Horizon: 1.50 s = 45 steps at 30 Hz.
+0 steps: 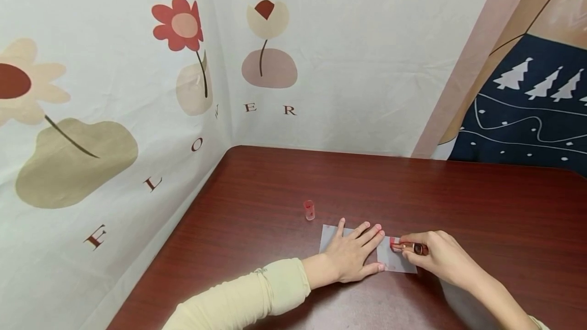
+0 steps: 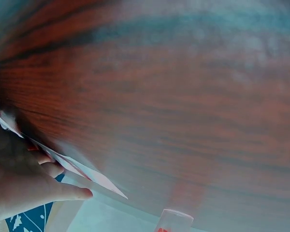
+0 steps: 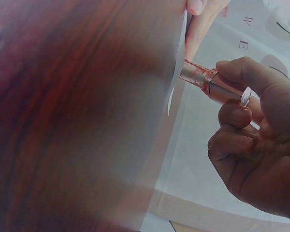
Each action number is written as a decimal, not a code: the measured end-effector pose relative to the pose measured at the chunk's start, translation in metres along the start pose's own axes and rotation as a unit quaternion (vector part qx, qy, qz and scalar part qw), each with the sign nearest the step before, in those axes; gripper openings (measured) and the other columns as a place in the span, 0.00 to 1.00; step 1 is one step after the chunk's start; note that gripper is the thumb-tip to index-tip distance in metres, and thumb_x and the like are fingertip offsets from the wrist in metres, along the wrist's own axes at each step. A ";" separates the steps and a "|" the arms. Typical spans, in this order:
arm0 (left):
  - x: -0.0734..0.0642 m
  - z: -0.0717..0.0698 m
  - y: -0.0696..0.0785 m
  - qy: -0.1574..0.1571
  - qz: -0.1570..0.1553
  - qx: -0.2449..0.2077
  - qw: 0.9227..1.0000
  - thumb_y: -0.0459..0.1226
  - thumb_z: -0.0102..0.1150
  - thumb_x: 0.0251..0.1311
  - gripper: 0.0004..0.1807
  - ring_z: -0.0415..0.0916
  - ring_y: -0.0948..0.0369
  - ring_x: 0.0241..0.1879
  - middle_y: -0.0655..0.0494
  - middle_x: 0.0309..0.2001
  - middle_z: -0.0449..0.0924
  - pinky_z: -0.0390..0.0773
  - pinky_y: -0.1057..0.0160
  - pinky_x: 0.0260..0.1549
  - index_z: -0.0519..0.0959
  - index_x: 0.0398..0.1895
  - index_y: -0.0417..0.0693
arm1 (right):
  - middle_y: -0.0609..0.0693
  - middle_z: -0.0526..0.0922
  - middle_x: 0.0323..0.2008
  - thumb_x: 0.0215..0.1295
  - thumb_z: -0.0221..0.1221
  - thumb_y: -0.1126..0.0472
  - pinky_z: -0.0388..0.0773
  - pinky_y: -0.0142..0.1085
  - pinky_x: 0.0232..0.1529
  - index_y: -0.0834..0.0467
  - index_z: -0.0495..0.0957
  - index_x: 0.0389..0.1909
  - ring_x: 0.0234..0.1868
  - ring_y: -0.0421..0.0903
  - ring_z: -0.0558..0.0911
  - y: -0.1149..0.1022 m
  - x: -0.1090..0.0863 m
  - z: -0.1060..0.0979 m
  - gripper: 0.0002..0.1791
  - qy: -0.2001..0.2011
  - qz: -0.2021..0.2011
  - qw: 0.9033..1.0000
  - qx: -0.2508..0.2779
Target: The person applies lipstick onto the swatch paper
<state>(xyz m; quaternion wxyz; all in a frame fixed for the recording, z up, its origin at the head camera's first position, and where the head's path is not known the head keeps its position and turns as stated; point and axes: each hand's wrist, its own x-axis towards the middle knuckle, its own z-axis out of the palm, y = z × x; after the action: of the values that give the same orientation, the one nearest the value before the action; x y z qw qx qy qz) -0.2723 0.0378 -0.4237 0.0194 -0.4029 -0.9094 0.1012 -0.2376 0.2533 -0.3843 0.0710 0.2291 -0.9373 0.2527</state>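
In the head view a white paper strip lies on the table, with a red smear near its right end. My left hand rests on the strip, fingers spread and straight. At the strip's right end, my right hand pinches a rose-gold lipstick between thumb and fingers. Its tip meets the paper by the smear. The right wrist view shows the lipstick side-on, its tube pointed at the paper. A clear cap with red inside stands beyond my left hand.
The dark red wooden table has a back edge along a white curtain printed with flowers and letters. More curtain rises on the left. A navy cloth with trees hangs at the right.
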 end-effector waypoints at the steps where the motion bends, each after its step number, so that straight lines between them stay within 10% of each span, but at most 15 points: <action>1: 0.000 0.000 0.000 0.001 0.000 0.001 1.000 0.66 0.21 0.63 0.38 0.41 0.66 0.70 0.69 0.72 0.42 0.48 0.45 0.63 0.46 0.74 0.63 | 0.32 0.67 0.15 0.52 0.65 0.64 0.60 0.26 0.14 0.58 0.84 0.37 0.15 0.28 0.61 0.000 0.000 0.000 0.10 0.002 -0.001 1.000 -0.001; 45: -0.001 0.000 0.000 -0.004 -0.002 0.002 1.000 0.66 0.20 0.63 0.38 0.40 0.66 0.70 0.69 0.73 0.41 0.48 0.45 0.63 0.46 0.74 0.64 | 0.33 0.70 0.16 0.52 0.66 0.64 0.61 0.27 0.13 0.60 0.84 0.37 0.14 0.28 0.62 -0.002 -0.003 0.001 0.10 -0.008 0.000 1.000 0.013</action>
<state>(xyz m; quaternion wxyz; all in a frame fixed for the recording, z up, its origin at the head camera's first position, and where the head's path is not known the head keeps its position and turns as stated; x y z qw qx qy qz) -0.2712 0.0374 -0.4235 0.0166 -0.4010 -0.9100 0.1042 -0.2341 0.2523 -0.3846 0.0607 0.2318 -0.9344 0.2635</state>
